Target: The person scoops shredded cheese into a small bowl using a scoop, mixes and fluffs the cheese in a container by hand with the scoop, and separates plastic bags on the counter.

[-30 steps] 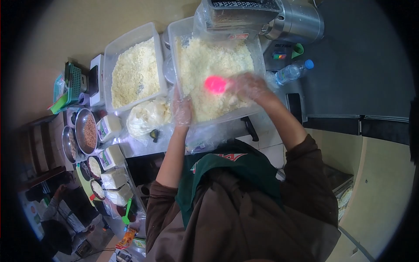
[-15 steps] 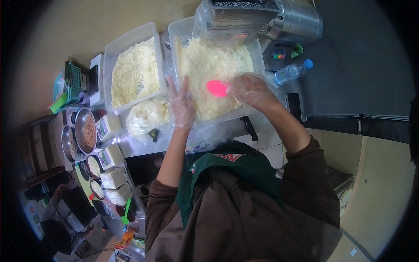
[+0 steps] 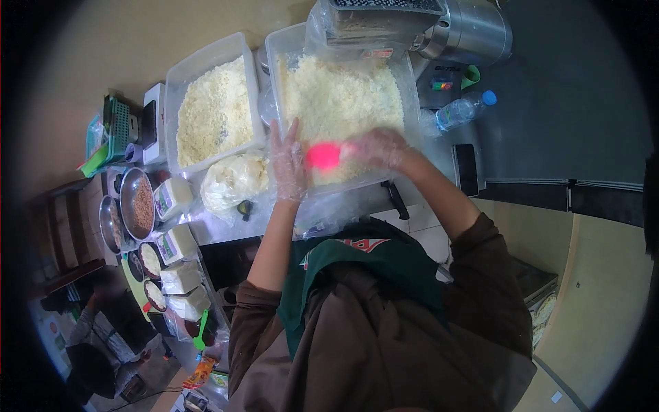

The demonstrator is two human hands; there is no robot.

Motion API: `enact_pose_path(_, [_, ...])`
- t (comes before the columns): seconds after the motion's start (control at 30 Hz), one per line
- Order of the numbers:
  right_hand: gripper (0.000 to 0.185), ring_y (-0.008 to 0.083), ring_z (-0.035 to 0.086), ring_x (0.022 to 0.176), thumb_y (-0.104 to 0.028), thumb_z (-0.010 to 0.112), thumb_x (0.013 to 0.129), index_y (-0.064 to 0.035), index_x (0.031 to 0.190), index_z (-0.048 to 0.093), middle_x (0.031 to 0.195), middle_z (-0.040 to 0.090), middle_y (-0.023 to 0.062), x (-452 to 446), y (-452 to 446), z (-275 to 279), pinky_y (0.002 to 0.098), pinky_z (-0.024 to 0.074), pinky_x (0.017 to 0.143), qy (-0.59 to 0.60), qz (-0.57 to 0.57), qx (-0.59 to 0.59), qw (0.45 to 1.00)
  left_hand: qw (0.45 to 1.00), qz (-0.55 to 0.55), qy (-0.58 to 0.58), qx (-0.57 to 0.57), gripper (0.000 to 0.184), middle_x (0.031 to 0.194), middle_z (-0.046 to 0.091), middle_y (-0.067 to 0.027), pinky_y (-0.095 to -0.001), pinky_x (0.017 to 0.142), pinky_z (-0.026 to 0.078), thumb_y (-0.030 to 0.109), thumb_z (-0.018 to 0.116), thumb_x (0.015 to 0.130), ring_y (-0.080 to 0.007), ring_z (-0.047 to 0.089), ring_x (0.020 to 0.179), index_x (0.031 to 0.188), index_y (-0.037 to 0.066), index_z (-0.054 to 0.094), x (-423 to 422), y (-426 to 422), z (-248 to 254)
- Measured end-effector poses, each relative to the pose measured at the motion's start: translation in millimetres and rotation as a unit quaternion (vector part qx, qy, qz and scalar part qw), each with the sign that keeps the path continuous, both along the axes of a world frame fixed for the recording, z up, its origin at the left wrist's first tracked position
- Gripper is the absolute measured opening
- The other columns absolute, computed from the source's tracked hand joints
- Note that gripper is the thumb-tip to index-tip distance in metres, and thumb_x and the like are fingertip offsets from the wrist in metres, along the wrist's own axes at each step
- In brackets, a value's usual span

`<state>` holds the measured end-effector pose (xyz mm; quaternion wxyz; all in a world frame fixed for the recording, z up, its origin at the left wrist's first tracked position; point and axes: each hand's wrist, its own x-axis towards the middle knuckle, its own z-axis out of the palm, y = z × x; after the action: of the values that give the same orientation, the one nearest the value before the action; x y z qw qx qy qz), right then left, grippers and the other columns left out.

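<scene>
A: What differs from half a second ago?

B: The pink utensil point(image 3: 323, 156) is farther left and nearer, carried there by the right hand point(image 3: 381, 148). Its head now lies just beside the left hand point(image 3: 288, 168). The stroke therefore appears to be working the near-left part of the contents.

A: How are the hands disposed?

B: The right is closed around the utensil's right end, the exact grip being blurred. The left is spread, fingers apart and pointing to the far side, at the left wall of the right tub point(image 3: 414, 110); whether it presses there cannot be told.

A: And the material?

B: The pale shredded mass point(image 3: 343, 96) spreads across the tub, loose and crumbly, its far portion near the metal grater point(image 3: 377, 27). The utensil, vivid and motion-blurred, shows a rounded head above the near portion.
</scene>
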<state>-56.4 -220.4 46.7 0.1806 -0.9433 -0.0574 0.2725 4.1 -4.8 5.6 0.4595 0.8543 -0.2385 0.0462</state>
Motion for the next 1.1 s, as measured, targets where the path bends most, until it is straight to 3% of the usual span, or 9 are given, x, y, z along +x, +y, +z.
enact_pose_path(0.07, [0.049, 0.0313, 0.063, 0.098, -0.058, 0.051, 0.086, -0.0213, 0.114, 0.066, 0.106, 0.067, 0.0123, 5, -30, -5, 0.0399, 0.0471, 0.088, -0.095, -0.255, 0.135, 0.953, 1.0, -0.002, 0.004, -0.007, 0.047, 0.151, 0.021, -0.0268, -0.0431, 0.112, 0.021, 0.034, 0.033, 0.099, -0.0419, 0.025, 0.138, 0.137, 0.012, 0.05, 0, 0, 0])
enact_pose_path(0.2, [0.052, 0.0304, 0.062, 0.099, -0.061, 0.052, 0.084, -0.0214, 0.113, 0.066, 0.107, 0.067, 0.0098, -10, -54, -42, 0.0394, 0.0474, 0.088, -0.227, -0.116, 0.128, 0.958, 1.0, -0.004, 0.011, -0.021, 0.047, 0.15, 0.022, -0.0267, -0.0437, 0.112, 0.021, 0.035, 0.032, 0.1, -0.0422, 0.026, 0.137, 0.137, 0.012, 0.049, 2, -1, -1])
enact_pose_path(0.37, [0.041, 0.0296, 0.063, 0.098, -0.053, 0.049, 0.087, -0.0256, 0.113, 0.066, 0.105, 0.067, 0.0105, 3, 5, -7, 0.0408, 0.0475, 0.088, 0.02, -0.038, -0.028, 0.999, 1.0, -0.003, 0.021, -0.022, 0.047, 0.15, 0.023, -0.0259, -0.0438, 0.112, 0.021, 0.035, 0.032, 0.1, -0.0422, 0.025, 0.137, 0.138, 0.012, 0.047, 0, 0, 0])
enact_pose_path(0.43, [0.035, 0.0273, 0.062, 0.099, -0.045, 0.048, 0.09, -0.0222, 0.108, 0.067, 0.101, 0.067, 0.011, 6, -30, -17, 0.0398, 0.0483, 0.087, -0.099, -0.209, 0.025, 0.973, 0.999, -0.015, 0.014, -0.029, 0.047, 0.15, 0.023, -0.0257, -0.0434, 0.112, 0.021, 0.034, 0.034, 0.099, -0.0425, 0.025, 0.137, 0.139, 0.013, 0.046, 1, 1, 0])
enact_pose_path(0.57, [0.04, 0.0306, 0.064, 0.09, -0.043, 0.05, 0.086, -0.0071, 0.094, 0.067, 0.094, 0.066, 0.0159, -14, -71, -7, 0.0383, 0.0498, 0.078, -0.328, -0.118, 0.002, 0.937, 0.998, -0.015, 0.039, -0.045, 0.053, 0.151, 0.024, -0.0243, -0.0399, 0.113, 0.021, 0.017, 0.044, 0.094, -0.0371, 0.025, 0.139, 0.145, 0.008, 0.033, -6, 1, 11])
enact_pose_path(0.7, [0.042, 0.0333, 0.063, 0.096, -0.039, 0.043, 0.089, -0.0047, 0.095, 0.067, 0.091, 0.066, 0.0193, -27, -47, -18, 0.0409, 0.0482, 0.084, -0.157, -0.03, -0.073, 0.984, 0.957, 0.024, 0.155, -0.244, 0.062, 0.15, 0.028, -0.0209, -0.035, 0.113, 0.021, 0.006, 0.048, 0.09, -0.0295, 0.028, 0.139, 0.147, 0.003, 0.024, -8, -4, -3])
enact_pose_path(0.87, [0.035, 0.0348, 0.065, 0.086, -0.031, 0.049, 0.085, -0.0005, 0.088, 0.066, 0.083, 0.065, 0.0191, -1, -10, -79, 0.0422, 0.0491, 0.079, 0.023, -0.157, 0.005, 0.987, 0.98, 0.015, 0.129, -0.148, 0.058, 0.146, 0.036, -0.0205, -0.0338, 0.111, 0.024, 0.007, 0.049, 0.091, -0.0286, 0.034, 0.136, 0.145, 0.001, 0.028, -4, 0, -13])
enact_pose_path(0.93, [0.028, 0.0311, 0.063, 0.072, -0.023, 0.051, 0.082, 0.0018, 0.085, 0.065, 0.076, 0.063, 0.0193, 11, -11, -119, 0.0409, 0.0487, 0.067, 0.016, 0.108, 0.042, 0.993, 0.985, 0.022, 0.127, -0.115, 0.057, 0.145, 0.037, -0.021, -0.0341, 0.111, 0.025, 0.008, 0.05, 0.091, -0.0287, 0.036, 0.135, 0.144, 0.001, 0.029, -4, 1, -16])
enact_pose_path(1.1, [0.022, 0.0224, 0.055, 0.061, -0.017, 0.051, 0.082, 0.0015, 0.085, 0.063, 0.074, 0.06, 0.0195, 6, -33, -121, 0.0365, 0.0429, 0.055, 0.064, 0.064, 0.148, 0.985, 0.987, 0.034, 0.135, -0.086, 0.054, 0.142, 0.041, -0.0218, -0.0347, 0.109, 0.028, 0.01, 0.05, 0.092, -0.0297, 0.039, 0.132, 0.142, 0.0, 0.033, -4, 2, -5])
